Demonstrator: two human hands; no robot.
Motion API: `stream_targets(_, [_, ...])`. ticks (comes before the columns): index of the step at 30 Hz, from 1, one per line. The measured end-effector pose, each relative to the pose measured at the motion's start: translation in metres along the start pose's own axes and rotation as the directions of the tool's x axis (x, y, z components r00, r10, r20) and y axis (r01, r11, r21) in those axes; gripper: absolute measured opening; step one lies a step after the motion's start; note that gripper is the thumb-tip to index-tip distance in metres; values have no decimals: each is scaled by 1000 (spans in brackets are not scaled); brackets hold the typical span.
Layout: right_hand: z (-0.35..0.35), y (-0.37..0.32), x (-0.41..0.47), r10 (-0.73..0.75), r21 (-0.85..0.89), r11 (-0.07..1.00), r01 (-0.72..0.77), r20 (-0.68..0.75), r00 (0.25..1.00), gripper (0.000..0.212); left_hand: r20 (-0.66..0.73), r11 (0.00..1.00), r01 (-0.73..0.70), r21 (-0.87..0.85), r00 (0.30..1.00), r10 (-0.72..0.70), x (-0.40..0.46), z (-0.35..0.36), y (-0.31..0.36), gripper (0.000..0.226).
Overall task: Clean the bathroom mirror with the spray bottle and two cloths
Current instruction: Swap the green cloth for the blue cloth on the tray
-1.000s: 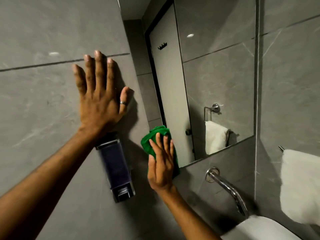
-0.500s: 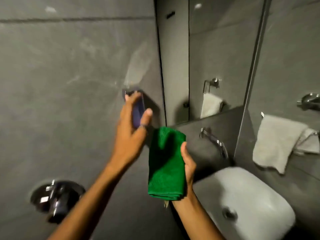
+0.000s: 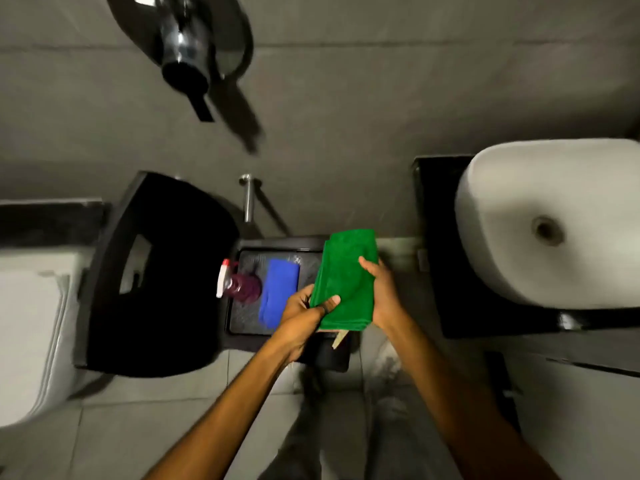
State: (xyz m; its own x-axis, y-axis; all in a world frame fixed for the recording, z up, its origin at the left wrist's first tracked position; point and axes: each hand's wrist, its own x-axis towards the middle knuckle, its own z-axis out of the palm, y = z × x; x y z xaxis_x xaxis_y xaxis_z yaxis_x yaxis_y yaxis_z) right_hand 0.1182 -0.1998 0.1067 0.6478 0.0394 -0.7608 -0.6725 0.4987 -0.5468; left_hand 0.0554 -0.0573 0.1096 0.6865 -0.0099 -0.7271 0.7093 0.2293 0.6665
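Both hands, left [image 3: 300, 308] and right [image 3: 378, 292], clamp the green cloth [image 3: 343, 278]; tray [image 3: 242, 323] directly beneath, blue cloth [image 3: 278, 292] just left, nearer the left grip

Both hands [image 3: 343, 299] now grip the green cloth [image 3: 346, 278] — seemingly above the tray [image 3: 242, 327].

The green cloth [image 3: 344, 282] in both hands looks soft and napped. Left of the left hand [image 3: 300, 315], the blue cloth [image 3: 278, 292] is matt, on a glossy black plastic tray [image 3: 242, 320]. Right of the right hand [image 3: 381, 292], the basin [image 3: 512, 216] is smooth, glossy white.
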Motion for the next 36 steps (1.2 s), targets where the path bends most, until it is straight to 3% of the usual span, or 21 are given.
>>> stream_targets(3, [-18, 56, 69, -18, -278, 961, 8, -32, 999, 41, -133, 999, 51, -6, 990, -51, 48, -29, -58, 30])
stream_targets(6, [-35, 108, 139, -43, -403, 915, 20, -49, 998, 42, -199, 996, 86, -26, 976, -90, 100, -52, -114, 37])
stream_targets(11, [-43, 153, 216, -108, -561, 827, 43, -84, 991, 45, -277, 996, 74, 58, 959, -56, 173, -77, -168, 23])
stream_targets(13, [-42, 155, 226, -235, -785, 616, 68, -101, 967, 44, -409, 945, 96, 314, 912, 43, 186, -87, -177, 16])
stream_targets(16, [-37, 154, 215, -441, -968, 242, 67, -48, 896, 57, -641, 809, 207, 551, 726, 251, 182, -99, -183, 22])
stream_targets(18, [-31, 156, 201, -530, -975, 185, 123, 7, 848, 60, -693, 769, 274, 578, 663, 284, 181, -106, -176, 41])
stream_targets(21, [-19, 166, 189, -480, -923, 312, 225, 51, 876, 46, -686, 733, 393, 555, 715, 137, 193, -119, -166, 81])
stream_targets(23, [-11, 173, 188, -336, -864, 471, 178, 11, 942, 37, -662, 740, 443, 506, 749, 4, 204, -126, -160, 86])
stream_targets(28, [-4, 179, 183, -20, -643, 764, -51, -101, 995, 31, -563, 857, 409, 314, 807, -179, 200, -121, -140, 47])
stream_targets(32, [1, 150, 154, 162, -404, 890, -212, -156, 974, 42, -441, 975, 218, -51, 870, -218, 167, -93, -94, 18])
stream_targets(34, [6, 127, 134, 331, -212, 919, -333, -47, 943, 56, -338, 968, 179, -173, 913, -230, 143, -72, -59, 6])
stream_targets(36, [11, 92, 100, 364, 29, 929, -369, 113, 924, 73, -220, 974, 146, -172, 958, -183, 109, -43, -16, 3])
